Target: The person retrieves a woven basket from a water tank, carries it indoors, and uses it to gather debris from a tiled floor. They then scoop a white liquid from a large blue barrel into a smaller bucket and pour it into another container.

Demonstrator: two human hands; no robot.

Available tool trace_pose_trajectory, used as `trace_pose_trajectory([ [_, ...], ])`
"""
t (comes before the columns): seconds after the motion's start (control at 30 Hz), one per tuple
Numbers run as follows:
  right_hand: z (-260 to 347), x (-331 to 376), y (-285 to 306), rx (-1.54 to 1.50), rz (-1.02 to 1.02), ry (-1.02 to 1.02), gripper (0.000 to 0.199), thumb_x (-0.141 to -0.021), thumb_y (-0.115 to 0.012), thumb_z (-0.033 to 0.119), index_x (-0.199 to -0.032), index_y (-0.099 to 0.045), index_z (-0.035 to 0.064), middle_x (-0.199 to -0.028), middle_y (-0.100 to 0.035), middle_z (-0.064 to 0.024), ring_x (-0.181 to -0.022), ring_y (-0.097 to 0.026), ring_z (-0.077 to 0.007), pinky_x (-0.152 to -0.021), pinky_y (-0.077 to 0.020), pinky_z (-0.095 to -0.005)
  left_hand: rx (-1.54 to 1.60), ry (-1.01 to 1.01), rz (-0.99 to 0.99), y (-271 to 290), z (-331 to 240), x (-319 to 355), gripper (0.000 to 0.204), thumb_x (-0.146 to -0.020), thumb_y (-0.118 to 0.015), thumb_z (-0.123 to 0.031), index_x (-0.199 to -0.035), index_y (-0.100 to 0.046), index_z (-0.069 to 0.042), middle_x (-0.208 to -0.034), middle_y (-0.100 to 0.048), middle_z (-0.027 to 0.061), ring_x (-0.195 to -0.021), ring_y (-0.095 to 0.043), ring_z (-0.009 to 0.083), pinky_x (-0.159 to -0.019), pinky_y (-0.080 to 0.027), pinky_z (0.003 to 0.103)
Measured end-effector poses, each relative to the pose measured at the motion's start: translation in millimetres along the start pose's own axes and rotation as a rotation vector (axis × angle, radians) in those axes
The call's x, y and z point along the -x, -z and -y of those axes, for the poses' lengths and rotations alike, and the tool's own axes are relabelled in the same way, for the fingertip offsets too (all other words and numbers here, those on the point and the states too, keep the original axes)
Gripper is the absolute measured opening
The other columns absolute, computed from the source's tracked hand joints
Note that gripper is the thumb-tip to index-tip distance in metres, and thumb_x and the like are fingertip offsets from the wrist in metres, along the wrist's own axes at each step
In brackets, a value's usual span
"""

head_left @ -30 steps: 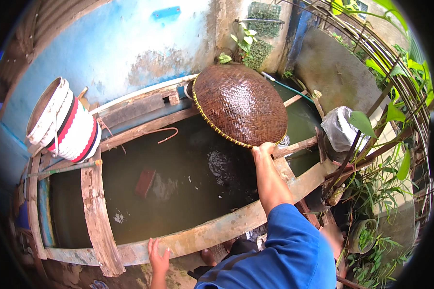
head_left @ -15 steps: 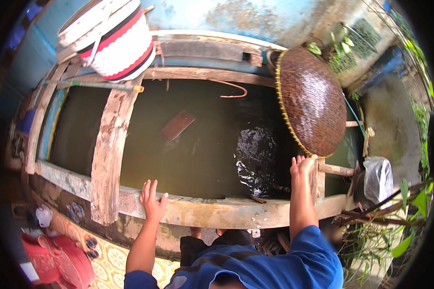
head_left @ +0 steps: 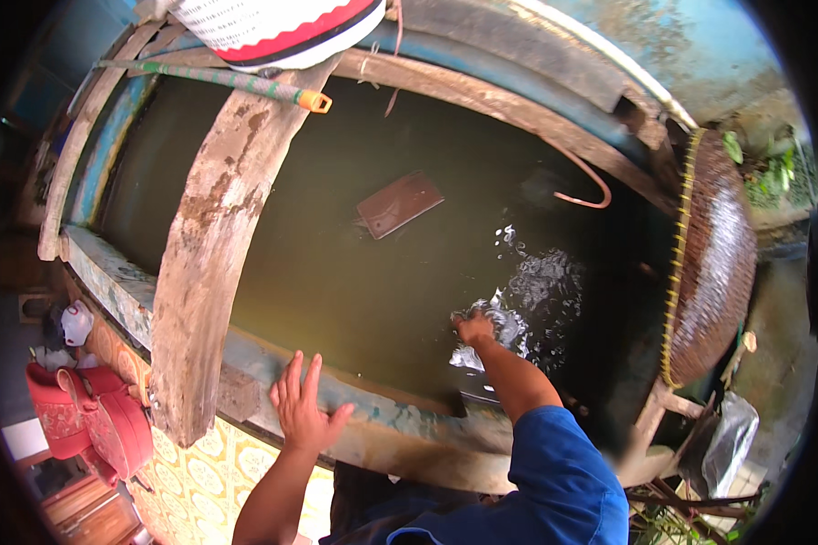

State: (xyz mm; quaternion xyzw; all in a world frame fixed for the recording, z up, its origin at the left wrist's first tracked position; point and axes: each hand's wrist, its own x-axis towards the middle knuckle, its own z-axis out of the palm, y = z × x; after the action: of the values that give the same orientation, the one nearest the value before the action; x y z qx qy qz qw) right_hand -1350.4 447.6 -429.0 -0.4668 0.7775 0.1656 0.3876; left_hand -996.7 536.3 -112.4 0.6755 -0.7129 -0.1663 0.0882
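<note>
My right hand (head_left: pixel 475 327) is down at the surface of the murky tank water (head_left: pixel 354 272), splashing — I cannot tell whether it grips anything, perhaps a dark thing just beneath. My left hand (head_left: pixel 302 409) rests open on the tank's near rim (head_left: pixel 400 427). Nothing is lifted out yet; the woven basket (head_left: pixel 713 259) leans at the tank's right end.

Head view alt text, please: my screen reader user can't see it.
A person's right hand dips into murky water in a tank, splashing, while the left hand rests flat on its rim. A brown tile lies submerged; a woven basket leans at the right.
</note>
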Motion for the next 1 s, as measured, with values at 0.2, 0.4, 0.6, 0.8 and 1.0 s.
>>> trace_pose_trajectory([
  [0.2, 7.1, -103.5, -53.8, 0.218, 0.208, -0.066, 0.068, -0.092, -0.051, 0.061, -0.144, -0.051, 0.0174, -0.15, -0.044, -0.0205, -0.139, -0.044, -0.0363, -0.115, -0.035, -0.0453, -0.071, -0.067, 0.014, -6.1, 9.0, -2.5, 0.092, -0.081, -0.057, -0.07, -0.141, -0.05, 0.0, -0.144, -0.044, 0.0307, -0.125, -0.047, 0.0462, -0.103, -0.031, 0.056],
  [0.4, 12.3, -147.1, -64.4, 0.283, 0.189, -0.101, 0.064, -0.093, -0.051, 0.058, -0.142, -0.052, 0.0171, -0.148, -0.046, -0.0201, -0.137, -0.045, -0.036, -0.113, -0.0367, -0.0454, -0.095, -0.106, -0.064, -13.6, 9.7, -6.9, 0.091, -0.086, -0.046, -0.079, -0.134, -0.058, -0.003, -0.134, -0.054, 0.03, -0.113, -0.056, 0.0445, -0.091, -0.037, 0.051],
  [0.6, -1.2, -173.1, -89.1, 0.309, 0.178, -0.128, 0.061, -0.093, -0.05, 0.055, -0.141, -0.052, 0.0168, -0.147, -0.047, -0.0198, -0.135, -0.047, -0.0356, -0.111, -0.0384, -0.0456, -0.107, -0.102, -0.038, -15.7, 10.4, -4.1, 0.093, -0.089, -0.041, -0.078, -0.136, -0.055, 0.001, -0.139, -0.05, 0.0325, -0.12, -0.053, 0.0454, -0.093, -0.036, 0.051],
  [0.8, -12.7, -177.1, -95.2, 0.314, 0.168, -0.145, 0.057, -0.093, -0.05, 0.051, -0.139, -0.053, 0.0165, -0.145, -0.049, -0.0195, -0.133, -0.049, -0.0353, -0.108, -0.0401, -0.0458, -0.138, -0.089, -0.013, -16.4, 10.2, -2.1, 0.095, -0.09, -0.035, -0.079, -0.137, -0.054, 0.001, -0.139, -0.051, 0.0324, -0.121, -0.053, 0.0464, -0.093, -0.037, 0.054],
  [1.0, -23.6, -173.6, -88.1, 0.319, 0.162, -0.168, 0.054, -0.094, -0.05, 0.048, -0.137, -0.054, 0.0162, -0.143, -0.05, -0.0192, -0.131, -0.05, -0.0349, -0.106, -0.0418, -0.0459, -0.144, -0.07, 0.01, -14.5, 8.3, -3.8, 0.095, -0.09, -0.034, -0.08, -0.137, -0.055, 0.0, -0.139, -0.051, 0.0325, -0.122, -0.053, 0.0466, -0.095, -0.036, 0.055],
])
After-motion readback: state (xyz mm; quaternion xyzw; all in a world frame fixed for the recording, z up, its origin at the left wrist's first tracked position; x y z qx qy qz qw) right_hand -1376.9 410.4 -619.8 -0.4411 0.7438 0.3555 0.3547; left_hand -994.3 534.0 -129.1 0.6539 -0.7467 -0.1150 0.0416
